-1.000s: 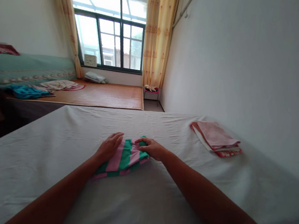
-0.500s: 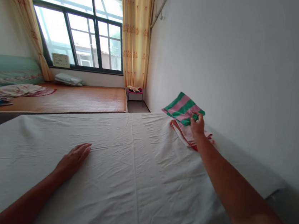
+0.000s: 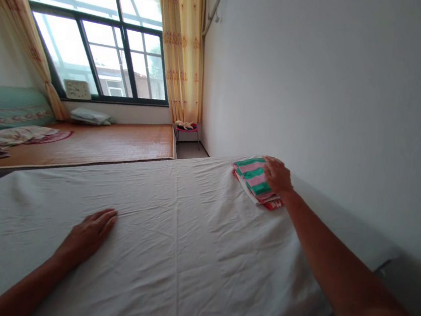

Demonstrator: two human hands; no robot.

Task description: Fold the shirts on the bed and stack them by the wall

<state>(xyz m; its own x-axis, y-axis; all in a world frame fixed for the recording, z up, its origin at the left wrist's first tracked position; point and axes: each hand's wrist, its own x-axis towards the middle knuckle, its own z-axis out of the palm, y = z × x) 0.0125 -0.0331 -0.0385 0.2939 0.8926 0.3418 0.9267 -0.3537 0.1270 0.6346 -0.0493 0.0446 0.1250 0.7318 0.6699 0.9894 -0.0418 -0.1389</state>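
Observation:
A folded cloth with green and pink stripes lies on top of a small stack of folded pink and red cloths, at the far right of a bed with a white sheet, close to the wall. My right hand reaches out to it, the fingers curled over its right edge. My left hand lies flat on the sheet at the near left, fingers apart and holding nothing.
A white wall runs along the bed's right side. Beyond the bed are a woven mat platform with loose clothes, a small stool, a clock and a big window with yellow curtains.
My right hand carried the striped cloth from the middle of the bed to the far right and set it down on the stack. My left hand stayed flat on the sheet.

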